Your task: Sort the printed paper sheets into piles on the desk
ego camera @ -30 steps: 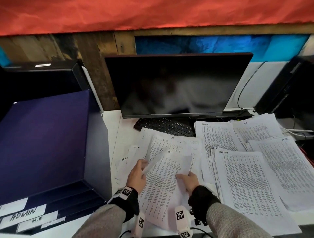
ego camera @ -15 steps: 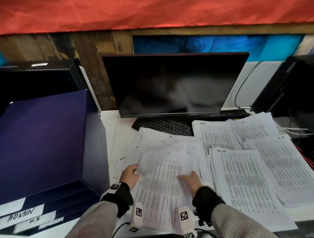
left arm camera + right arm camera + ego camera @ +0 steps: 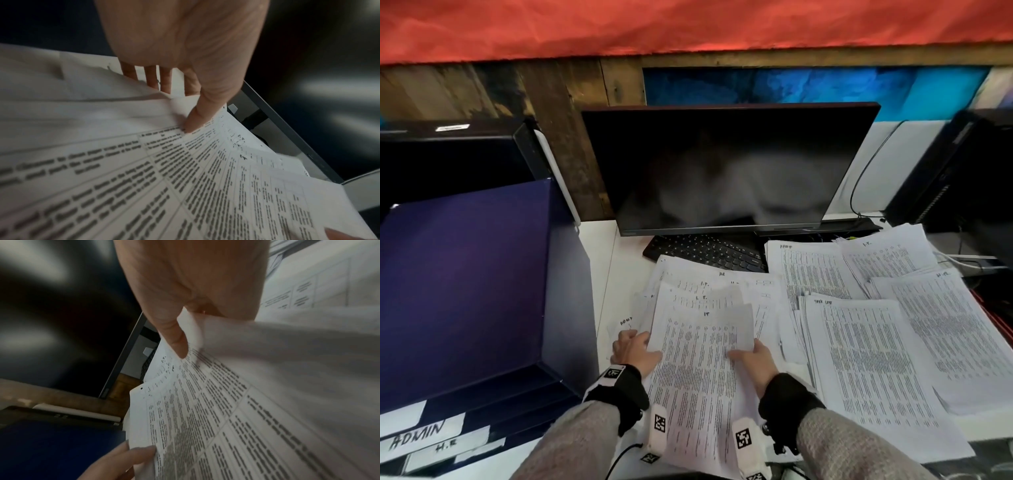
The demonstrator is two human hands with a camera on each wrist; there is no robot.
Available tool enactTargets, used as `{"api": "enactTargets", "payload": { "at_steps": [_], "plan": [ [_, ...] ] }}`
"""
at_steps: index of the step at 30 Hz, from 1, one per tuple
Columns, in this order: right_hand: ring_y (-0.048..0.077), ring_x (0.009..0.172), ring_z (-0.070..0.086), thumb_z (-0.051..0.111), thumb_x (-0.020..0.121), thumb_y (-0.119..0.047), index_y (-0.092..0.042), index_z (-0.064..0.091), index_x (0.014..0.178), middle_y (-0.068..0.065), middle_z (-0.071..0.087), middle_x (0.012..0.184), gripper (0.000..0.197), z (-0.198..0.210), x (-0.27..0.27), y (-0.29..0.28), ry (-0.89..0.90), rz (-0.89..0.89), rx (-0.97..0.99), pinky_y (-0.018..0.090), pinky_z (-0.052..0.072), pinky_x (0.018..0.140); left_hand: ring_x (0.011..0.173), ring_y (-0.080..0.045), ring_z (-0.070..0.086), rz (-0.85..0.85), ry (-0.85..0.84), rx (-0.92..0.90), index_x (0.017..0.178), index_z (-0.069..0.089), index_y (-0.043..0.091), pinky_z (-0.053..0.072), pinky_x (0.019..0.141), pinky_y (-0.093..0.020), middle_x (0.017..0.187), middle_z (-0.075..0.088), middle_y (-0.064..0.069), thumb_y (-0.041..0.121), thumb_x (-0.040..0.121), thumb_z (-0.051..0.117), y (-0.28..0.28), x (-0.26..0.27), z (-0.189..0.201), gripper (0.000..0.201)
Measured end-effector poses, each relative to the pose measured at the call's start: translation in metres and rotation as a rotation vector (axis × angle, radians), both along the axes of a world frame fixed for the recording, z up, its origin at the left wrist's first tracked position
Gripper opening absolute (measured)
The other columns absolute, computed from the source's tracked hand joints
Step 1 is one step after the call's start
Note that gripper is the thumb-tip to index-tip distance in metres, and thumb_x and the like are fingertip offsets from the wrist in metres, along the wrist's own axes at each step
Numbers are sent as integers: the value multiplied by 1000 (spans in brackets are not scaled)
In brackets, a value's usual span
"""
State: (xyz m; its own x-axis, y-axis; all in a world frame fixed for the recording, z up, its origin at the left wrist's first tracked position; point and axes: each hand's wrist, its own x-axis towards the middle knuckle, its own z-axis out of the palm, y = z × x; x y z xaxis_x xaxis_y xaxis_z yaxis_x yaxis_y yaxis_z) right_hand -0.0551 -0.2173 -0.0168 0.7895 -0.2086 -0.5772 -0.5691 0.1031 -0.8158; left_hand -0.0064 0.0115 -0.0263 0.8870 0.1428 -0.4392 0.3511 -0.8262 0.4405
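Observation:
I hold a printed sheet, marked "IT" at its top, over the loose heap of sheets in front of the keyboard. My left hand pinches its left edge, thumb on top and fingers beneath. On the right edge, my right hand pinches with the thumb on the print. Sorted piles lie to the right: a near pile, a far-right pile, and two rear piles.
A dark monitor and black keyboard stand behind the heap. A dark blue stack of labelled trays fills the left side. A black computer case and cables sit at the far right.
The sheet in my hands has flattened out and now lies squarer in front of me. My left hand slid down and left along its edge; the right hand shifted slightly right.

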Motion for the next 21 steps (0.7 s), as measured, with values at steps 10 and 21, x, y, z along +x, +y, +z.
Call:
{"api": "enactTargets", "payload": {
  "at_steps": [10, 21],
  "plan": [
    [28, 101, 57, 45, 87, 3, -2, 62, 112, 14, 58, 113, 31, 2, 3, 21, -258, 366, -650, 19, 35, 76, 113, -21, 51, -2, -356, -148, 123, 50, 13, 41, 101, -33, 121, 53, -1, 0, 81, 62, 7, -12, -1, 46],
    [31, 98, 58, 57, 78, -2, -9, 69, 97, 3, 63, 98, 24, -16, -13, -7, -272, 232, -447, 33, 46, 86, 100, -18, 61, 178, -122, -384, 92, 55, 40, 26, 108, -44, 96, 69, 14, 9, 78, 57, 12, -11, -3, 35]
  ]
}}
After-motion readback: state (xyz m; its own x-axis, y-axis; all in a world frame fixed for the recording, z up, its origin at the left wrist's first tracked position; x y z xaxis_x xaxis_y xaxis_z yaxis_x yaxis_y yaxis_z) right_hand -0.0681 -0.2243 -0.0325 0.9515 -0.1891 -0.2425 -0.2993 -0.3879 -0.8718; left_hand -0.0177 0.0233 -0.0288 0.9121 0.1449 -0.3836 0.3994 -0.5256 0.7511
